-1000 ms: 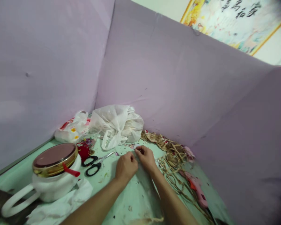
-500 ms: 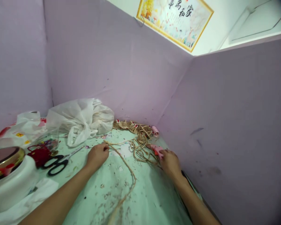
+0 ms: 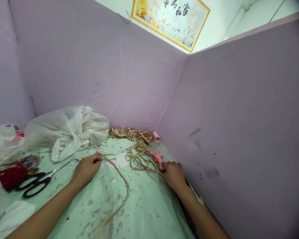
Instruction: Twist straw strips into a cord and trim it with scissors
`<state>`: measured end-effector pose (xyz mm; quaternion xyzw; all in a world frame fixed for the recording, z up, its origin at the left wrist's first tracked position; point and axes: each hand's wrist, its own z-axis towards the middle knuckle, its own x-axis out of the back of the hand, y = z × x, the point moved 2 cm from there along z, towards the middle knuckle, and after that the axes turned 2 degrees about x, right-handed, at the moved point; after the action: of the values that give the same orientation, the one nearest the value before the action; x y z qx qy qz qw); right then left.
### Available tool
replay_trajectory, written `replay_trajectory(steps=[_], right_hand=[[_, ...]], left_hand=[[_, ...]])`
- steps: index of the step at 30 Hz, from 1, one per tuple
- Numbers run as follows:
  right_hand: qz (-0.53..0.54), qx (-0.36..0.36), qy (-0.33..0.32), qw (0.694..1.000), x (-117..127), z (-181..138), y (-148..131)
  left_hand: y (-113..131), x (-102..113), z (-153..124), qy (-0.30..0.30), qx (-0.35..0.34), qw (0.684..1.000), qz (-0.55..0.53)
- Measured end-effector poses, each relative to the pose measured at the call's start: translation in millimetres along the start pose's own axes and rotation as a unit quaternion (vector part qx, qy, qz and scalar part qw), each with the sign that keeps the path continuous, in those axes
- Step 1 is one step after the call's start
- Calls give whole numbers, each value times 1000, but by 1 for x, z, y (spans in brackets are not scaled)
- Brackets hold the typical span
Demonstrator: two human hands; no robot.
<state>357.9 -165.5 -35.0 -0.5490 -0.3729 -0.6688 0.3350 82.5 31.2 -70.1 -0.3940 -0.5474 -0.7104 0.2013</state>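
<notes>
My left hand (image 3: 87, 168) rests on the table with its fingers pinched together. What they hold, if anything, is too small to make out. Just past those fingers, the jute rope (image 3: 119, 172) makes a sharp bend, and one length of it curves toward me. A pink glue gun (image 3: 157, 157) with an orange trigger lies among loose coils of the rope. My right hand (image 3: 174, 174) is at its handle, fingertips against or just beside it, not wrapped round it. Its thumb side is partly hidden.
Black-handled scissors (image 3: 40, 182) and a red yarn bundle (image 3: 11, 176) lie left. Behind them sits a white plastic bag (image 3: 69, 132). Woven jute pieces (image 3: 129, 133) and a pink roll (image 3: 155, 136) line the back. A purple partition (image 3: 234, 126) stands close to my right arm.
The camera view has turned to the right, so everything sits further left. My right hand has drawn back slightly from the glue gun, whose handle shows more. My left hand keeps its pinch.
</notes>
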Motion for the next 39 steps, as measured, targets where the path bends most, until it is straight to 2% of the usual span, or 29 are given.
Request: replay_trajectory(steps=[5,7,10,12,14,16,18,19,20,21,23,25,27,30,34,36,39], right_hand=[[9,-25,11,1000,11,2,-11],[30,-34,37,998,22,0,-28],[160,8,78,984,40,-14,-68],[201,16,20,979,44,-31,-95],[189,12,-52,980,41,-47,-115],[193,-2,-81,978,33,-58,-125],[228,-19,-79,970,21,-62,-127],[284,-20,-91,954,16,-63,-128],[376,-6,-111,920,11,-63,-129],[486,8,-126,865,8,-63,-131],[574,25,-144,806,7,-67,-136],[710,45,-188,677,9,-75,-146],[765,60,-220,602,13,-84,-155],[780,65,-268,562,15,-96,-165],[781,53,-376,495,16,-103,-167],[769,55,-412,486,17,-105,-165],[762,60,-418,490,18,-107,-165]], left_hand=[[-1,0,-2,27,-5,997,-78],[-2,0,-2,44,1,990,-133],[-4,-1,0,54,21,988,-143],[-3,0,-1,43,28,987,-154],[2,3,-7,21,31,985,-166],[10,7,-23,-3,34,983,-178],[21,10,-50,-37,37,979,-195],[26,10,-65,-64,45,976,-204],[31,10,-81,-95,59,971,-213],[34,10,-96,-126,73,964,-223],[39,10,-121,-162,100,950,-249],[40,12,-134,-176,125,920,-328],[42,15,-136,-191,111,889,-401],[43,16,-130,-195,102,860,-460],[38,22,-122,-98,111,865,-479],[34,29,-120,-51,119,865,-484],[29,38,-117,-6,119,865,-488]])
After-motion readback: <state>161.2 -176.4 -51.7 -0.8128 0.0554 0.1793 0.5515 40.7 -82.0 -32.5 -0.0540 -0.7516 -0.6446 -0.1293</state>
